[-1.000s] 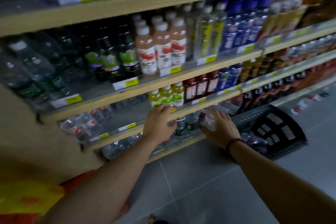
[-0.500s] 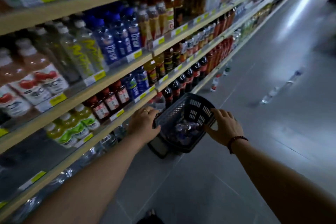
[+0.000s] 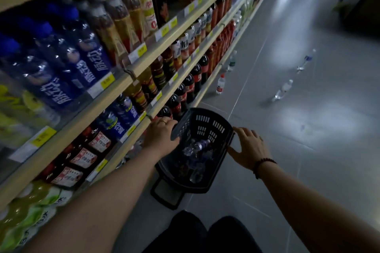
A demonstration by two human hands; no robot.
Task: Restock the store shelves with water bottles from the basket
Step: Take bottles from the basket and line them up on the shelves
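Both my hands are leaving lowest shelf, now working at basket (image 3: 205, 125). Left hand (image 3: 162, 135) curling fingers over left rim; right hand (image 3: 248, 148) spread, touching right rim. Water bottles (image 3: 195, 148) lying inside basket, on floor beside shelves (image 3: 72, 129) — am likely steadying it for next pick.

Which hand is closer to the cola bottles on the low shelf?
Left. The left hand grips the basket rim right beside the nearest cola bottles. The right hand is at the basket's opposite side, away from the shelf.
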